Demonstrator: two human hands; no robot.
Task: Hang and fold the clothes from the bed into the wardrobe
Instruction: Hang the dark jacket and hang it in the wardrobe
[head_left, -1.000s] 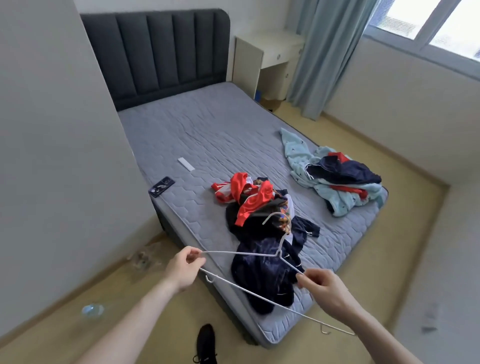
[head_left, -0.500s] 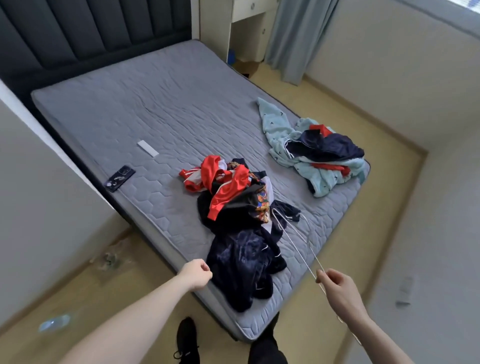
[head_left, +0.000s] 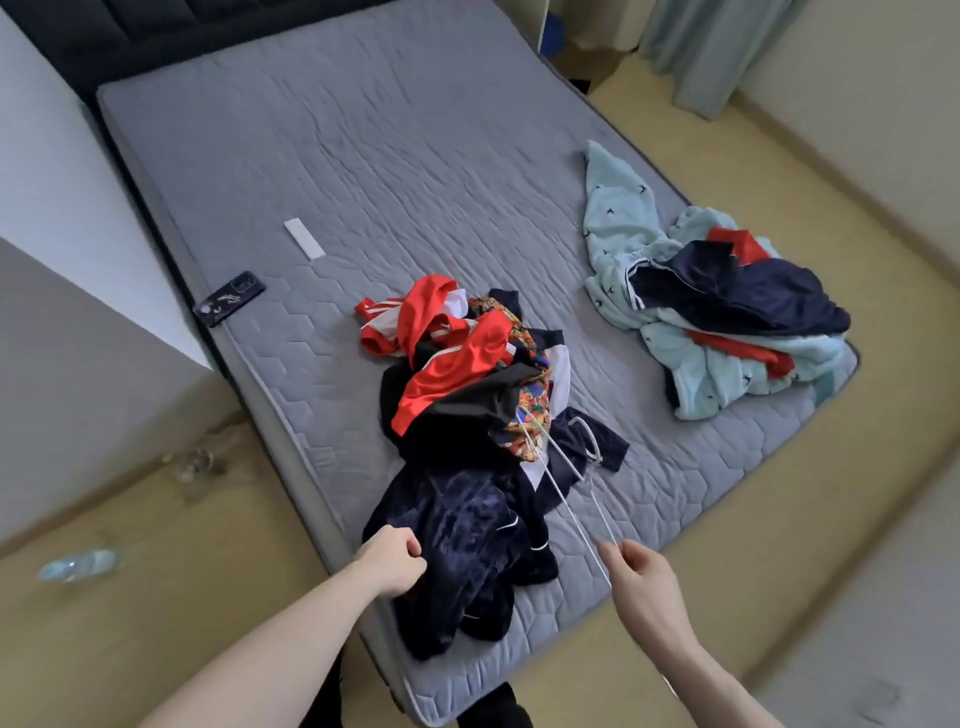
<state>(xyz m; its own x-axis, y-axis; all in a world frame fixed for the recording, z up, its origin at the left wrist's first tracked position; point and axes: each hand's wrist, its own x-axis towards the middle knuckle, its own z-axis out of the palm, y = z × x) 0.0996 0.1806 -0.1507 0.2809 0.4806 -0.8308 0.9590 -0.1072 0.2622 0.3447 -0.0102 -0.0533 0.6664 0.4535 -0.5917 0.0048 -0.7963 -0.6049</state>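
Navy garment (head_left: 467, 551) touches left hand (head_left: 390, 564); right hand (head_left: 641, 574) pinches hanger (head_left: 566, 483).

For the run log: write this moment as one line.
left hand: fist at dark navy garment, hold unclear | right hand: holds white wire hanger | second pile: on mattress

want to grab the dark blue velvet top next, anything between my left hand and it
Nothing visible: the left hand is already at the near edge of the dark blue velvet top. The hangers lie to its right.
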